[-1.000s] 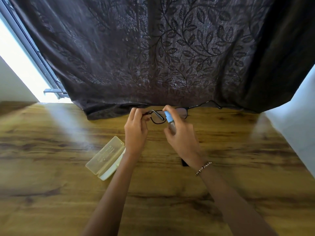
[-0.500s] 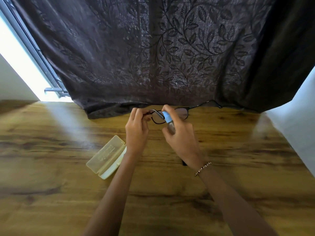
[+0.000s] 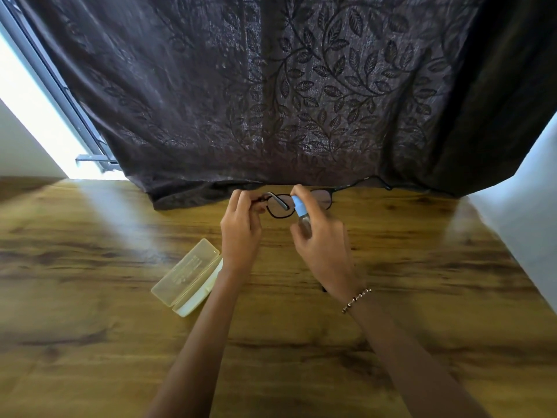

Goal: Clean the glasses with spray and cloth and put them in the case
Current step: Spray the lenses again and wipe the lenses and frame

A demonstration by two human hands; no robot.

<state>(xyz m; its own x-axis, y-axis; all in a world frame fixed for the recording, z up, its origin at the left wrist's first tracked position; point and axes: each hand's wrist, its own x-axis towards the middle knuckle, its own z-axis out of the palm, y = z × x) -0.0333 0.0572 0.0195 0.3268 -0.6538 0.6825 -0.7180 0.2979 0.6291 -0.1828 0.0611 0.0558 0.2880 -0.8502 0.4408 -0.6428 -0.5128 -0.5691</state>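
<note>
Black-framed glasses (image 3: 322, 199) are held up over the far part of the wooden table (image 3: 90, 342). My left hand (image 3: 241, 233) pinches their left corner, and one temple arm sticks out to the right. My right hand (image 3: 324, 245) is closed around a small spray bottle with a light blue top (image 3: 300, 206), index finger on top, the nozzle right in front of the left lens. An open pale yellow glasses case (image 3: 188, 276) lies on the table beside my left wrist. A dark corner, perhaps the cloth (image 3: 323, 288), peeks from under my right wrist.
A dark leaf-patterned curtain (image 3: 286, 101) hangs down to the table's far edge just behind the glasses. A bright window and its frame (image 3: 54, 86) stand at the far left. A white wall (image 3: 530, 212) borders the table on the right.
Both hands stay almost still with the glasses and spray bottle. The right index finger shifts slightly on the blue top.
</note>
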